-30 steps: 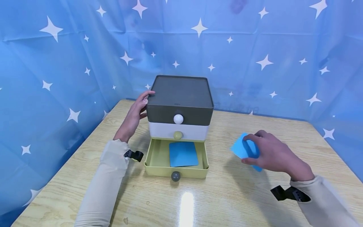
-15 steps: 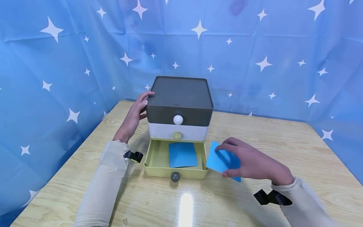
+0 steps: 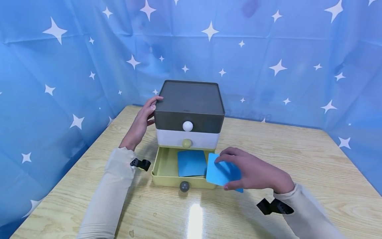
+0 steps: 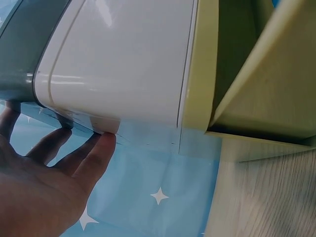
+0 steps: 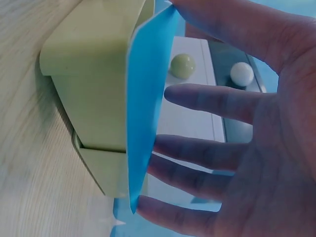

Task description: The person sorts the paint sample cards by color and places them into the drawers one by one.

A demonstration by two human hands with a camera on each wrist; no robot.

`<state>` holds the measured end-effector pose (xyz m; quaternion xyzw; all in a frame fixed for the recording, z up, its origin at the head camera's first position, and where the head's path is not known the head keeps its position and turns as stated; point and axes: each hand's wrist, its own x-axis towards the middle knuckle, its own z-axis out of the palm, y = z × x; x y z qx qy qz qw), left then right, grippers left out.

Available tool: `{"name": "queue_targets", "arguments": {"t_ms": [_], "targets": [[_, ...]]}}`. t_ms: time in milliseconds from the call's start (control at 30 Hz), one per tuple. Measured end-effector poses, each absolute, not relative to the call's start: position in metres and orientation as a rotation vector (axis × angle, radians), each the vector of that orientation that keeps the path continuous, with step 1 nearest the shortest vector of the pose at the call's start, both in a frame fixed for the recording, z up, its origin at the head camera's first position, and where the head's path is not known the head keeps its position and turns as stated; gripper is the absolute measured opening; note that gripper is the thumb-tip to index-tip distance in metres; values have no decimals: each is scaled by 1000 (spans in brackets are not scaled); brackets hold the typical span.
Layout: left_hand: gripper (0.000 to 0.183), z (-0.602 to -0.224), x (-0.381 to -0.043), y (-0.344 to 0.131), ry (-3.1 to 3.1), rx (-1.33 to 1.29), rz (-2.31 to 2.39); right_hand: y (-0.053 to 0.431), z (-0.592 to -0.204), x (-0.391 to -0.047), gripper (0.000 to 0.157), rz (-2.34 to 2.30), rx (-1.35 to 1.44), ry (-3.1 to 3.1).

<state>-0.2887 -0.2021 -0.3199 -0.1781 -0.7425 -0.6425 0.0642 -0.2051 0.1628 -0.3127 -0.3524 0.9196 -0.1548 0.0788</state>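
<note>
A small three-tier drawer box (image 3: 189, 97), dark grey over white over green, stands with its bottom green drawer (image 3: 167, 181) pulled out. Inside that drawer lies a blue square card (image 3: 192, 163). My left hand (image 3: 140, 122) rests on the box's left side, fingertips against the wall in the left wrist view and one finger over the top edge. Between thumb and fingertips, my right hand (image 3: 250, 171) holds another blue card (image 3: 219, 172), slightly bowed in the right wrist view (image 5: 145, 108). This card overlaps the drawer's right front corner in the head view.
The box stands on a light wood table (image 3: 286, 146) with a blue star-patterned cloth (image 3: 253, 49) hanging behind. The drawers have round knobs: white (image 3: 187, 126), green (image 3: 187, 143) and dark grey (image 3: 184, 186).
My right hand has carried its blue card leftward across the table to the drawer's right front corner. The left hand has stayed on the box.
</note>
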Motion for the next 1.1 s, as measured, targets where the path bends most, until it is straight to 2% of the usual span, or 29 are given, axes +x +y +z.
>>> {"name": "queue_targets", "arguments": {"t_ms": [567,1100], "targets": [[47,-321,-289,-202,-2236,-539,-1938,125,-322,-218,58,-434,-1287,2709],[47,-321,-290,-202,-2244,-529,-1932,95,-332,-232,55,-443,-1356,2670]]}}
